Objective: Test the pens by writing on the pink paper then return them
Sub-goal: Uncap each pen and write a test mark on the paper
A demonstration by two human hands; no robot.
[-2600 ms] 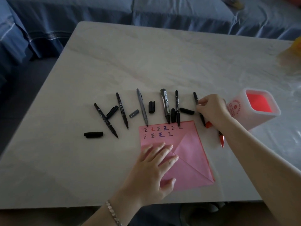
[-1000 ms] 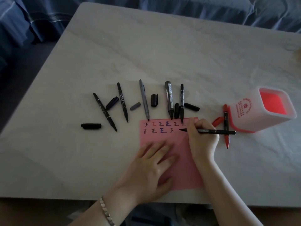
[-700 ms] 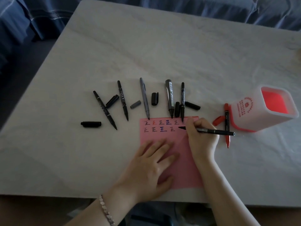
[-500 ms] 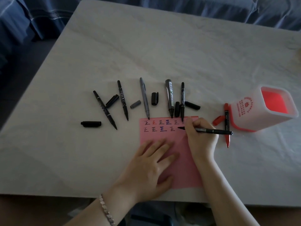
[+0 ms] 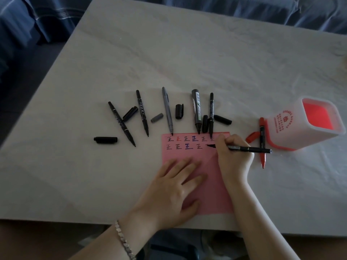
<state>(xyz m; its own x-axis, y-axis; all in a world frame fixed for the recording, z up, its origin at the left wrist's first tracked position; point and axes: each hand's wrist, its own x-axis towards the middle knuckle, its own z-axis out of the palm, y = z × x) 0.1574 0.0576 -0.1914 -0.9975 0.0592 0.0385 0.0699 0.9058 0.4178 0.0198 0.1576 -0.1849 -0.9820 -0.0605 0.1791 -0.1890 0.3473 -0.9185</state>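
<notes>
While left hand presses, right hand seemingly writes.

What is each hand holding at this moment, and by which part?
The right hand grips a black pen near its writing tip, the barrel pointing out to the right. The left hand holds nothing; it presses flat on the pink paper.

flat pink square paper: near part under left hand, right strip under right hand | thin black pen: mid-barrel hidden inside right hand's pinch | white square plastic pen holder: red print too small to read | forearms: cut off by bottom edge
</notes>
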